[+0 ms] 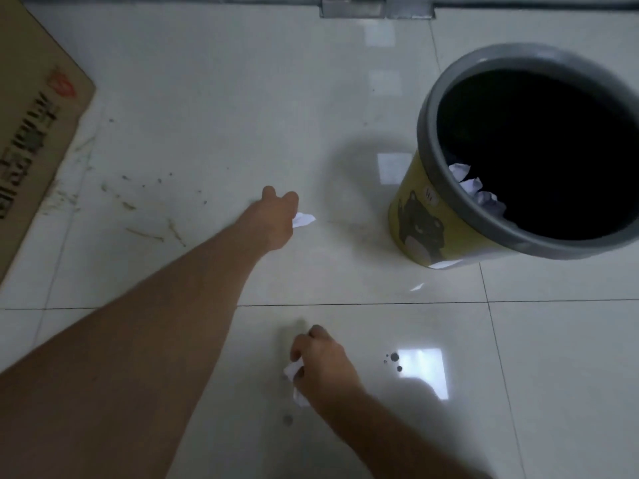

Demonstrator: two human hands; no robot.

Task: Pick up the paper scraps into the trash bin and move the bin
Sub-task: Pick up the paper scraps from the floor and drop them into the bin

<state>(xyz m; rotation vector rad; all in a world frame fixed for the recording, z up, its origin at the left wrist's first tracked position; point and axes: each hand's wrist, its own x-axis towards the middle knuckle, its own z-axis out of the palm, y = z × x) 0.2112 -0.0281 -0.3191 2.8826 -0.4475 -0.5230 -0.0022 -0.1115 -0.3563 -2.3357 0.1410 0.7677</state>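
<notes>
A yellow trash bin (420,216) with a grey rim and a bear print stands on the tiled floor at the right; crumpled white paper (479,191) lies inside it. My left hand (276,219) reaches out to the bin's left and is closed on a white paper scrap (304,219). Nearer to me, my right hand (321,364) is closed on another crumpled white scrap (293,371) just above the floor. A small scrap (416,287) lies on the floor by the bin's base, and one more scrap (444,264) shows at the bin's foot.
A flattened cardboard box (31,133) lies at the left edge. Dirt marks (148,233) streak the floor beside it, dark spots (394,357) sit near my right hand. A metal door threshold (363,8) runs along the top.
</notes>
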